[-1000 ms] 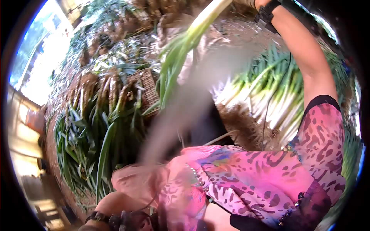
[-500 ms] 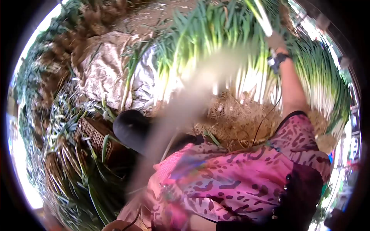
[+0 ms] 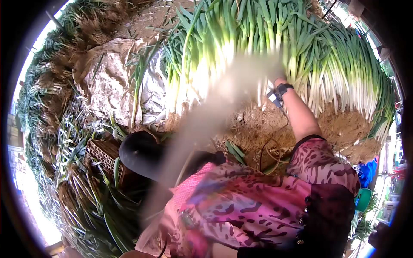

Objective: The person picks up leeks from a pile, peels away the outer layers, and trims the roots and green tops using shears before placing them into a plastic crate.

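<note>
My right hand (image 3: 278,77) reaches to the front of a thick row of long green onions (image 3: 320,73), just above their roots. A black watch-like band with a small pale device (image 3: 275,98) sits on its wrist. A blurred grey-beige smear across the view covers most of the fingers, so their grip cannot be made out. The onions lie side by side, green tops away from me, white stems nearer, and brown tangled roots (image 3: 262,129) closest. My left hand does not show.
Crumpled brown sheeting (image 3: 105,81) and a silvery sheet (image 3: 154,94) lie left of the row. A brown plastic crate (image 3: 101,155) stands near my dark-clad knee (image 3: 137,152). Loose onions (image 3: 86,193) are heaped at lower left. A thin cable (image 3: 263,150) runs from my wrist.
My right hand has come down and left from the upper right. The onion stalk it held up is no longer seen raised. The view has shifted slightly.
</note>
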Action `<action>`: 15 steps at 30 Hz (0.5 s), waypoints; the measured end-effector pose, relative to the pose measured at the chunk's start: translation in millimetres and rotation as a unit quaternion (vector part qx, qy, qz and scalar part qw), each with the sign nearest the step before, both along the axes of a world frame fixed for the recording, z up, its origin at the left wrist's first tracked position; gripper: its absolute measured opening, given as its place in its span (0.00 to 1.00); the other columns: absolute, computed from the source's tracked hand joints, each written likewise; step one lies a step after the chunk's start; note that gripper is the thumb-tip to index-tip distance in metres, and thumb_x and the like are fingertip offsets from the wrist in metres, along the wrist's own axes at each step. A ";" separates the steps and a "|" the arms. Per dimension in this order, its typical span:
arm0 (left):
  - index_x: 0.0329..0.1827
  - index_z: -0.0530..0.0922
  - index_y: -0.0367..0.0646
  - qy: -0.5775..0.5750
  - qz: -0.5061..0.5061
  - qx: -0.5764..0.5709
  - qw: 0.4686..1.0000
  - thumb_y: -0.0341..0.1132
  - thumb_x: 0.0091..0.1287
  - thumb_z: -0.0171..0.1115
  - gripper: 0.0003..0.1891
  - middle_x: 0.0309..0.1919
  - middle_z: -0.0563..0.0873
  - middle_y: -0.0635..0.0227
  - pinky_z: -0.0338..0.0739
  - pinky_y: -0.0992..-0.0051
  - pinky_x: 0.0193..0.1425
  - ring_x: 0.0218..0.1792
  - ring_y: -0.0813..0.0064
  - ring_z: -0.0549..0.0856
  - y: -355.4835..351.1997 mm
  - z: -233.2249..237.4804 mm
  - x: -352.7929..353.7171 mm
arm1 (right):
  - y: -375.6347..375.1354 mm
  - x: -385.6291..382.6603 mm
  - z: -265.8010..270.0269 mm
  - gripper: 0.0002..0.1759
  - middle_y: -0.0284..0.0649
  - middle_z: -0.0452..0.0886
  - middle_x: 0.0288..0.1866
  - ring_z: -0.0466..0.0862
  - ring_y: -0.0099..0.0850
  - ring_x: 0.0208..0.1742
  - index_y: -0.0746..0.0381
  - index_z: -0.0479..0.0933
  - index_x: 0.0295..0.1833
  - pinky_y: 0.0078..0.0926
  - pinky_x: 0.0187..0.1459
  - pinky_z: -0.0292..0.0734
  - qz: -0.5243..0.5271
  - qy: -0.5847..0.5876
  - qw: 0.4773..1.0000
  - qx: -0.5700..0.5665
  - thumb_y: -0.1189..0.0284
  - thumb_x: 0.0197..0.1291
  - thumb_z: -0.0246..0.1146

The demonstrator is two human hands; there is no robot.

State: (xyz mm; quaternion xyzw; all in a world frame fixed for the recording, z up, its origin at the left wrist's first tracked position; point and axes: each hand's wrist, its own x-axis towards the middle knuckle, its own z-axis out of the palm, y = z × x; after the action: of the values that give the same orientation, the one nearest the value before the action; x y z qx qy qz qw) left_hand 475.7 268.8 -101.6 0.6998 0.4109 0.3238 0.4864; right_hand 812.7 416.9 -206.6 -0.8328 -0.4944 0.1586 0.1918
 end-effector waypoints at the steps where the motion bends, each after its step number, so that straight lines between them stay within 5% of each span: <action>1: 0.50 0.82 0.39 0.000 0.002 0.001 1.000 0.34 0.73 0.59 0.10 0.41 0.84 0.67 0.78 0.71 0.45 0.42 0.71 0.83 2.4 -0.8 -0.4 | -6.4 -10.7 -11.3 0.35 0.55 0.81 0.62 0.87 0.47 0.54 0.69 0.64 0.74 0.39 0.58 0.83 -0.019 -0.024 0.999 -0.028 0.66 0.66 0.65; 6: 0.50 0.82 0.39 0.000 0.012 -0.004 1.000 0.34 0.73 0.58 0.10 0.41 0.84 0.67 0.78 0.71 0.45 0.42 0.71 0.83 8.5 -0.9 -5.5 | -25.7 -34.3 -27.9 0.40 0.61 0.76 0.68 0.81 0.53 0.65 0.72 0.60 0.74 0.45 0.66 0.77 -0.033 -0.023 0.999 -0.025 0.61 0.66 0.66; 11: 0.50 0.81 0.39 -0.006 0.009 -0.007 1.000 0.34 0.74 0.58 0.09 0.41 0.84 0.67 0.78 0.71 0.46 0.42 0.71 0.83 20.3 -0.7 -7.9 | -5.7 2.9 -61.3 0.44 0.59 0.78 0.66 0.83 0.52 0.62 0.73 0.61 0.73 0.45 0.62 0.80 0.004 -0.127 0.991 -0.034 0.52 0.65 0.69; 13: 0.50 0.81 0.40 -0.012 0.016 -0.015 1.000 0.34 0.74 0.58 0.09 0.41 0.84 0.67 0.78 0.70 0.46 0.42 0.71 0.83 24.5 -0.4 -14.8 | -15.2 -37.3 38.5 0.45 0.58 0.76 0.67 0.81 0.47 0.66 0.72 0.64 0.72 0.42 0.59 0.81 -0.025 0.046 0.992 -0.115 0.44 0.67 0.64; 15: 0.50 0.81 0.40 -0.019 0.020 -0.024 0.999 0.34 0.74 0.58 0.09 0.41 0.84 0.67 0.78 0.70 0.46 0.42 0.71 0.83 27.4 -0.5 -21.9 | 21.3 -35.6 52.6 0.43 0.60 0.77 0.66 0.80 0.49 0.65 0.69 0.66 0.72 0.42 0.59 0.81 0.019 -0.168 0.986 0.011 0.44 0.68 0.62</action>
State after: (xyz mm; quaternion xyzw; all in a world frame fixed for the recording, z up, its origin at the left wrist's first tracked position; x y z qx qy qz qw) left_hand 453.8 296.2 -102.1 0.6733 0.4229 0.3367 0.5045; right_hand 777.1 438.2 -154.0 -0.8360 -0.5370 0.0145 0.1121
